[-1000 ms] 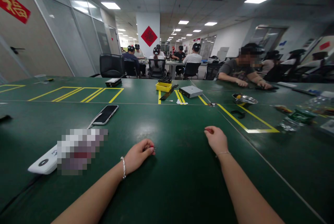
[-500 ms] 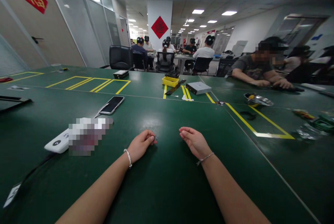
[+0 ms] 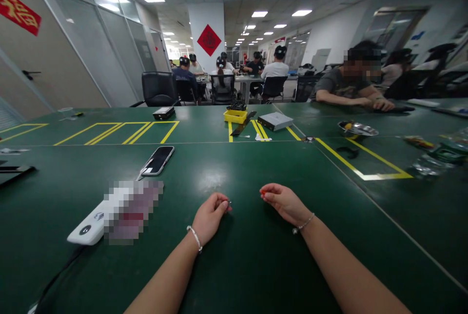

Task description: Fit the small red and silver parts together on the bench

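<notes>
My left hand rests on the green tabletop with its fingertips pinched on a tiny silver-coloured piece. Most of that piece is hidden by my fingers. My right hand lies a short way to the right, pinching a tiny orange-red item at its fingertips. The item is too small to identify. The two hands are close together but not touching.
To the left lie a black smartphone and a white power bank with its cable, partly blurred. Ahead are a yellow tray and a grey box. A metal bowl is to the right, near a seated person.
My right hand has moved left, closing the gap between my hands since a second ago. The view has also shifted. Both hands keep their small items pinched.
</notes>
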Available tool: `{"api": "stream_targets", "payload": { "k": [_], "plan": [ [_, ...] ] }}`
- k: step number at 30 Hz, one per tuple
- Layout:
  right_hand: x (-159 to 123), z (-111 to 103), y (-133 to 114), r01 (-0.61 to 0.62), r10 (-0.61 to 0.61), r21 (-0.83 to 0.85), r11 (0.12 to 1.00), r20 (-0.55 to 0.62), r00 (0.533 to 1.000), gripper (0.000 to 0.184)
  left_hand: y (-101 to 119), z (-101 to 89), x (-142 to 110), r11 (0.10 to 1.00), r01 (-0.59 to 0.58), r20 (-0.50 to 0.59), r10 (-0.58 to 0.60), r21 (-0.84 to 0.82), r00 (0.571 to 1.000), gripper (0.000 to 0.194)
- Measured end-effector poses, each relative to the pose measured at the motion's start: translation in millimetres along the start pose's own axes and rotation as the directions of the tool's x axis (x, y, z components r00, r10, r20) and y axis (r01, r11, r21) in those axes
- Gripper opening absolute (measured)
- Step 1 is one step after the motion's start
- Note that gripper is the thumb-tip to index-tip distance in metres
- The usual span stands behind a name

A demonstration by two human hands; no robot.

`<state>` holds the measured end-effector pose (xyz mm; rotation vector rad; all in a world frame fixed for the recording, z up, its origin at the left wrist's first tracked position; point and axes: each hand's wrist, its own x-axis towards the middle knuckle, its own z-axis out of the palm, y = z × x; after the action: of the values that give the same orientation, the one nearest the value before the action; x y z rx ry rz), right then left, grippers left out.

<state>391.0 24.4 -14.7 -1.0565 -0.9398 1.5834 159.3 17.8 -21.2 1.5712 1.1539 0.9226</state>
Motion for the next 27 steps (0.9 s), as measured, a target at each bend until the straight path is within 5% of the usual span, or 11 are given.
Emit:
{"api": "stream_targets", "payload": {
  "k": [10,14,27],
  "plan": [
    [-9.1,15.3,7.9,0.111,-0.171,-0.288,0.951,-0.194,0.966,0.022,7.0,-2.8,-0.5,0.999,0.026,0.097,-0.022,-0.036,0.995,0.019],
    [-25.5,18.6,16.9,0.149,-0.22,-0.275,0.95,-0.249,0.943,0.021,8.6,-2.6,-1.7,0.998,0.028,0.117,-0.021,-0.053,0.993,0.021],
    [-47.3,56.9,25.5,0.124,-0.15,-0.211,0.97,-0.115,0.982,0.021,20.4,18.2,-28.5,0.993,0.027,0.157,-0.008,-0.118,0.988,0.013]
  ]
}}
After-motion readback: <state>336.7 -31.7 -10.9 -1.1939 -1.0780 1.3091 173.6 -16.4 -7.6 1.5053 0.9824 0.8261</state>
